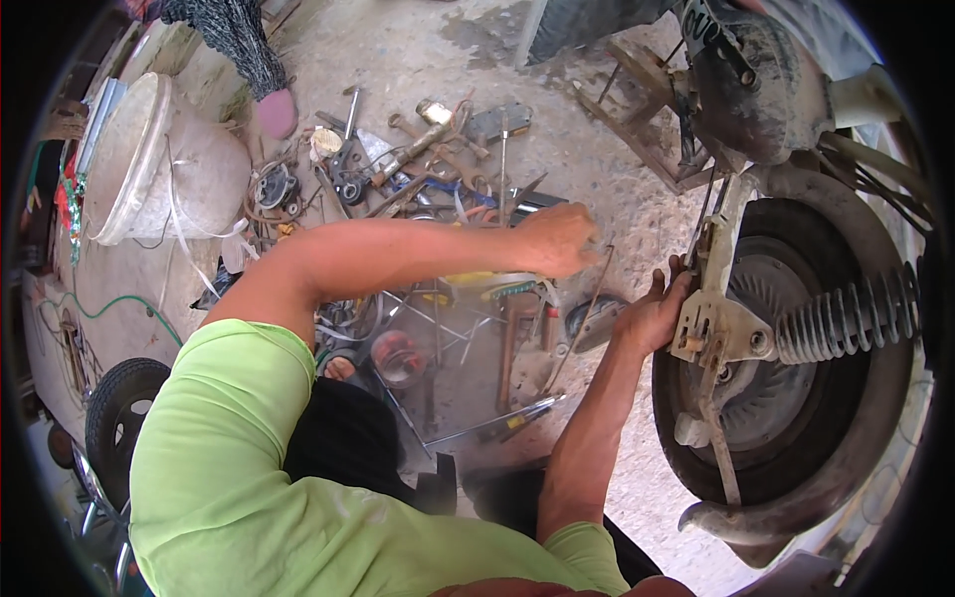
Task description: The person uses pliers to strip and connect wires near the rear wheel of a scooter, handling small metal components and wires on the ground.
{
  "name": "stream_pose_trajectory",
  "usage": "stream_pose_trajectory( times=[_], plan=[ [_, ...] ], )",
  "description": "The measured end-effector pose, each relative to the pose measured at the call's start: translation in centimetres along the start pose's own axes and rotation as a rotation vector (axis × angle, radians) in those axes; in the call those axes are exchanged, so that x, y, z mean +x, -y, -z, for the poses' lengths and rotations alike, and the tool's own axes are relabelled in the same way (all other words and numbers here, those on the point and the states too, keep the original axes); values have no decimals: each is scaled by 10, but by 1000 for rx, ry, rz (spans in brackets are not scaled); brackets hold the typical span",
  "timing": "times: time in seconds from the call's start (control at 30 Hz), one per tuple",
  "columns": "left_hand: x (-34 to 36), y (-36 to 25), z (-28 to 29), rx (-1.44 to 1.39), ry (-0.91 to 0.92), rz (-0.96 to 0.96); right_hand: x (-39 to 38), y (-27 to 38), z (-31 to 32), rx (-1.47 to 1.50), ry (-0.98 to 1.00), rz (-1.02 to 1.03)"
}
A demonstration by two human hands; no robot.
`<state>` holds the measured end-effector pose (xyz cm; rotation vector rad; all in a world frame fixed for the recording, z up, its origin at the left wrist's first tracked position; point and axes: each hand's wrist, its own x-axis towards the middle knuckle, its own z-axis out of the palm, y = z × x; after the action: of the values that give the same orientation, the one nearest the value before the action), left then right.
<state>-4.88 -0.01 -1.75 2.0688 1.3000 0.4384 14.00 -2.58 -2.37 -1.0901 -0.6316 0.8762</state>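
My left hand (559,241) is stretched across in front of me above the scattered tools, its fingers curled into a closed fist. What it holds, if anything, is hidden. At the right, my right hand (655,310) is closed at the left edge of a metal bracket (698,333) beside a wheel, with part of its grip hidden. The bracket joins a coil-spring shock absorber (846,316). Behind it stands the dusty wheel (766,418) with a finned hub. Just past my left fist, a thin rod (587,316) slants over the floor.
Wrenches, loose parts and a long-handled tool (504,159) lie heaped on the concrete. A large white bucket (189,164) lies tipped at the left. A small tire (119,418) is at lower left. Someone's patterned trouser leg (234,45) shows at the top.
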Motion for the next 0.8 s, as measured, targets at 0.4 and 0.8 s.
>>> stream_pose_trajectory(
  times=[0.4,0.8],
  plan=[
    [75,-60,-42,-1330,20,64,-8,9,-14,29,-78,-11],
    [73,-78,-65,-1169,-293,148,-9,10,-10,22,-78,-63]
  ],
)
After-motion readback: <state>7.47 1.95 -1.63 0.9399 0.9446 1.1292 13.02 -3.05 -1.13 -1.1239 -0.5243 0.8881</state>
